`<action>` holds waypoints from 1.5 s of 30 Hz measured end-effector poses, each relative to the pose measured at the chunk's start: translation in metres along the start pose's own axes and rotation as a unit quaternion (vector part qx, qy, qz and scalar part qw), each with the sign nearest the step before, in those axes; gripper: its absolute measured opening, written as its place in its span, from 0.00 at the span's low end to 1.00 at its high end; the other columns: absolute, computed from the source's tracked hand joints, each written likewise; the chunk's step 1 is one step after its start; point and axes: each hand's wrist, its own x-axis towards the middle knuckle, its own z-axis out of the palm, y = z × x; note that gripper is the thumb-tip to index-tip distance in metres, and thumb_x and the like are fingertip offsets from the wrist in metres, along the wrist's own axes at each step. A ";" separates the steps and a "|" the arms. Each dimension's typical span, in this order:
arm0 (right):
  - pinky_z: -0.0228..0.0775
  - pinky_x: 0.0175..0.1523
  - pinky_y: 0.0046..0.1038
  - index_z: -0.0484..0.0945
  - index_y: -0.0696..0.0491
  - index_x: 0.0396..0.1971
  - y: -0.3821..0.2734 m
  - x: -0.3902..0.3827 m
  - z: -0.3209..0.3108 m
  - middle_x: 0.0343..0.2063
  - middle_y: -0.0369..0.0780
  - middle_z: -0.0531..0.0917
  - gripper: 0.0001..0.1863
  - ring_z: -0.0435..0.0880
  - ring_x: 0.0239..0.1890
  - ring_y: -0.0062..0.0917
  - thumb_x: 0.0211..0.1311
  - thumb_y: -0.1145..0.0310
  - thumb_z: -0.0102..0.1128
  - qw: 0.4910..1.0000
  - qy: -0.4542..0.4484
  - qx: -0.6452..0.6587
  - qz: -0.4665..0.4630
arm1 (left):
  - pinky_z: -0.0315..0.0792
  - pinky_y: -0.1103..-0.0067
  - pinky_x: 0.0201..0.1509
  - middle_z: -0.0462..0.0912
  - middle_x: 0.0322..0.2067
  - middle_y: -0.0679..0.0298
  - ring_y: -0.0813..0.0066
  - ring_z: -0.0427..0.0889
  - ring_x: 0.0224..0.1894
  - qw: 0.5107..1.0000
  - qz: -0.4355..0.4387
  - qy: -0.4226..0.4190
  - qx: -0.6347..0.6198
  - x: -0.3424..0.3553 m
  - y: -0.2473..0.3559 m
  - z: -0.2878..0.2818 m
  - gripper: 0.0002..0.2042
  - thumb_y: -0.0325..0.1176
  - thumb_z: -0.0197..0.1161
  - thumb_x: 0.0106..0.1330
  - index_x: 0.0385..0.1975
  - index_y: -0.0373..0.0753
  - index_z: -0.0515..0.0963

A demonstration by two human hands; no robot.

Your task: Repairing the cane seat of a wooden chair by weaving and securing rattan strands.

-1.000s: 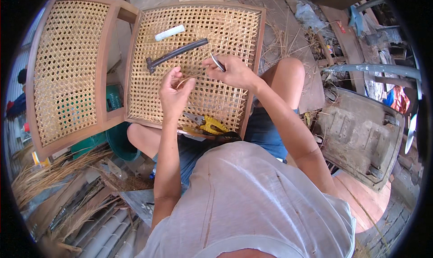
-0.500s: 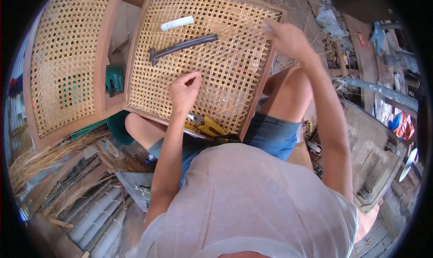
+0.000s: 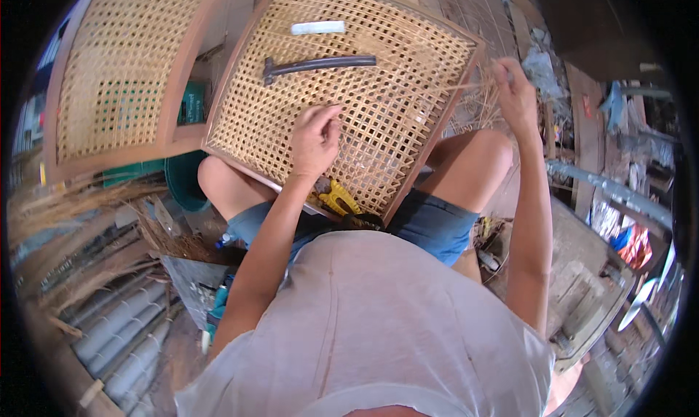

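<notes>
My left hand [image 3: 315,140] pinches a thin cane strand over the middle of a woven cane seat panel [image 3: 393,133] framed in wood, tilted across my legs. My right hand [image 3: 515,93] is closed out beyond the panel's right edge, where a pale strand appears to run into it; a small grey object in its fingers is too blurred to name. A black hammer [image 3: 320,64] lies on the weave, with a white cylindrical piece [image 3: 317,27] above it. Yellow-handled snips [image 3: 338,198] rest at the panel's lower edge, partly behind my left forearm.
The attached cane back panel [image 3: 124,60] stands at left. Below it are a green bucket [image 3: 188,191], loose dry strips and grey tubes [image 3: 124,322]. At right lie a worn grey board [image 3: 582,286], a bluish bar [image 3: 608,191], plastic scraps and wood debris.
My right hand has swept right and outward, past the panel's edge. My left hand has closed and moved up and right. The chair appears shifted and turned in view.
</notes>
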 end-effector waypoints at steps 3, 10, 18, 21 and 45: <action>0.67 0.30 0.25 0.76 0.54 0.50 -0.036 -0.005 -0.026 0.29 0.38 0.84 0.11 0.73 0.22 0.18 0.78 0.62 0.54 0.981 0.033 0.189 -0.038 | 0.72 0.68 0.62 0.85 0.51 0.58 0.64 0.80 0.55 0.994 0.095 -0.014 0.057 0.022 0.038 0.016 0.14 0.33 0.63 0.71 0.55 0.43 0.83; 0.70 0.37 0.23 0.74 0.55 0.54 -0.118 -0.023 -0.045 0.33 0.35 0.84 0.12 0.76 0.29 0.18 0.79 0.67 0.52 0.939 0.003 0.341 -0.028 | 0.73 0.74 0.54 0.88 0.43 0.63 0.74 0.82 0.48 0.902 -0.021 -0.251 -0.351 0.095 0.132 -0.001 0.14 0.43 0.62 0.74 0.49 0.42 0.87; 0.78 0.53 0.49 0.82 0.53 0.43 -0.125 -0.051 0.067 0.38 0.52 0.87 0.12 0.86 0.45 0.52 0.67 0.67 0.52 0.943 -0.285 -0.168 -0.017 | 0.77 0.75 0.39 0.89 0.30 0.62 0.73 0.87 0.33 0.978 -0.062 -0.196 0.037 0.100 0.050 -0.067 0.16 0.52 0.62 0.72 0.40 0.48 0.90; 0.80 0.50 0.47 0.82 0.56 0.38 -0.143 -0.053 0.087 0.36 0.51 0.87 0.11 0.89 0.43 0.45 0.66 0.69 0.52 0.923 -0.311 -0.219 -0.059 | 0.77 0.72 0.35 0.88 0.29 0.61 0.69 0.87 0.31 0.962 -0.079 -0.223 0.136 0.084 0.035 -0.047 0.16 0.52 0.64 0.69 0.39 0.49 0.90; 0.85 0.46 0.40 0.87 0.55 0.37 -0.188 -0.045 0.114 0.38 0.49 0.89 0.09 0.91 0.42 0.43 0.62 0.72 0.58 0.896 -0.297 -0.324 -0.054 | 0.78 0.70 0.36 0.88 0.34 0.66 0.67 0.86 0.35 0.971 -0.122 -0.185 0.085 0.075 0.030 -0.028 0.10 0.46 0.70 0.64 0.31 0.48 0.89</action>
